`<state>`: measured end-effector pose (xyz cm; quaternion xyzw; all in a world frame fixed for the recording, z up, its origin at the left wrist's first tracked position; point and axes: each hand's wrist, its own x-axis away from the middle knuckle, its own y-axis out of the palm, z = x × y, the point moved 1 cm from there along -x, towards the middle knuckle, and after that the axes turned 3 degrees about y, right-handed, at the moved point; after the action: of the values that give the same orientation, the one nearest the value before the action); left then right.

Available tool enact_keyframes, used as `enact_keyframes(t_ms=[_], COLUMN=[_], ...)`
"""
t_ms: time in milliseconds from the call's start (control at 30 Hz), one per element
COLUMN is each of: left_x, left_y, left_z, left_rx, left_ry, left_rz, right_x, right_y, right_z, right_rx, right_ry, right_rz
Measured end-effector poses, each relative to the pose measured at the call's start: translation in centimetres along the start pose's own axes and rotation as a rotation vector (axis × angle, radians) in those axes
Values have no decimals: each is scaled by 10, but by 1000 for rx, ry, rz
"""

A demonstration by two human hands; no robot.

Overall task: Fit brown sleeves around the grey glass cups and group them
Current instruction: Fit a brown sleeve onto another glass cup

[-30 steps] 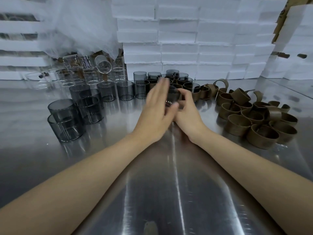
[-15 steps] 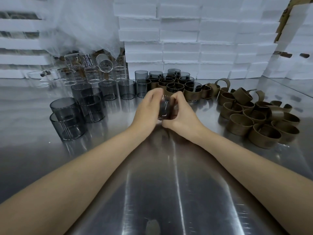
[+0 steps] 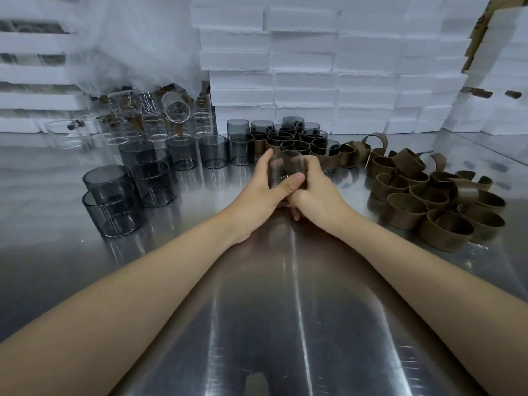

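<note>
Head view: both hands wrap one grey glass cup (image 3: 286, 168) toward the far middle of the steel table (image 3: 257, 310). The left hand (image 3: 261, 192) has its thumb across the front, and the right hand (image 3: 318, 195) is curled round the other side. The sleeve is hidden under the fingers, so can't tell how far on it is. I'd keep the cup level, slide evenly, then park it with the sleeved group (image 3: 297, 140) at the far edge.

A packing workshop: steel worktable (image 3: 285, 324), stacked white foam boxes (image 3: 337, 67), batches of glass cups (image 3: 160, 167) and sleeves (image 3: 428, 201).
</note>
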<state>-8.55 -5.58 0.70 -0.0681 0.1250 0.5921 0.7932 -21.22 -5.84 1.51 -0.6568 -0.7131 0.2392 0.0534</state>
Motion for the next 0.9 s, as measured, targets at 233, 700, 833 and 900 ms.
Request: enact_keyframes(t_ms=[233,700,833,900], left_x=[-4,-9,-8,-8], left_y=[-7,-11,-12,-11], left_z=[-3,-5,-5,-5], left_rx=[166,180,157,147], left_ry=[17,-115,-84,-75], left_rz=[161,259,295,304], right_x=[5,1,1,-2], right_y=[-9,-25,-19,-23], right_z=[-4,3,-2,1], right_rx=[936,942,817,833], right_ry=[-123,41,-206,-220], right_rz=[219,185,242,296])
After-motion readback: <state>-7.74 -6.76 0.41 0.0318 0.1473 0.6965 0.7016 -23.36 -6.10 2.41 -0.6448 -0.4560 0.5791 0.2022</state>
